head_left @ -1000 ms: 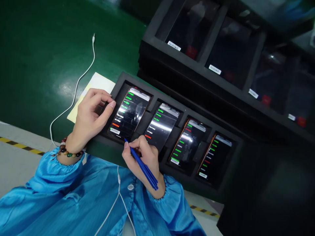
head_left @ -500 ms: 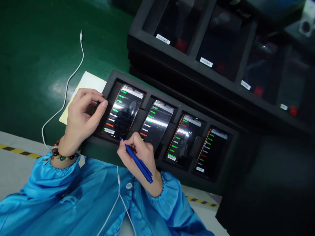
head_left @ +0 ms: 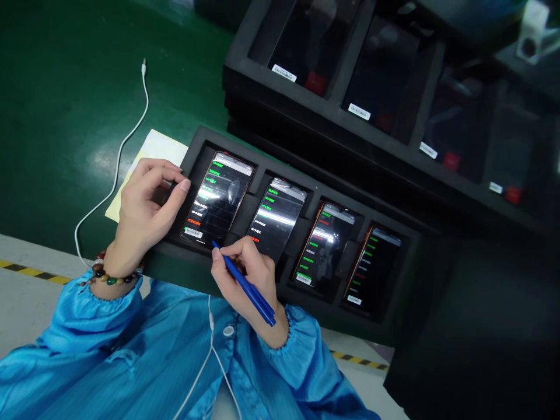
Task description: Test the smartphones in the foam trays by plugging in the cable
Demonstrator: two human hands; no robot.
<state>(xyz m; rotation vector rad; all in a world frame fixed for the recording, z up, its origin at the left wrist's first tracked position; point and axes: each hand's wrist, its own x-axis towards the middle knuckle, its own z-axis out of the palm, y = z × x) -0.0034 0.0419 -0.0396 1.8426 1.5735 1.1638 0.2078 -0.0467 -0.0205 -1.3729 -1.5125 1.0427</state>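
A black foam tray [head_left: 200,137] holds several lit smartphones in a row, their dark screens listing green, white and red lines. Fingers loosely bent and thumb apart, my left hand [head_left: 144,204] rests at the tray's left edge, beside the leftmost phone [head_left: 215,195]. A blue pen [head_left: 249,289] is pinched in my right hand [head_left: 251,271]. Its tip is at the lower end of that leftmost phone; contact I cannot tell. My right hand covers the lower part of the second phone [head_left: 280,213]. Farther right lie the third phone [head_left: 326,245] and the rightmost phone [head_left: 374,265].
Behind the tray, a larger stack of black trays [head_left: 262,96] holds dark phones with white labels. A white cable [head_left: 119,157] with a plug curves across the green table [head_left: 56,128] at left. Pale paper [head_left: 164,146] lies under my left hand.
The pen and my right hand have shifted very slightly, the pen tip staying by the leftmost phone's lower end. My left hand has kept its place. The view has moved a little.
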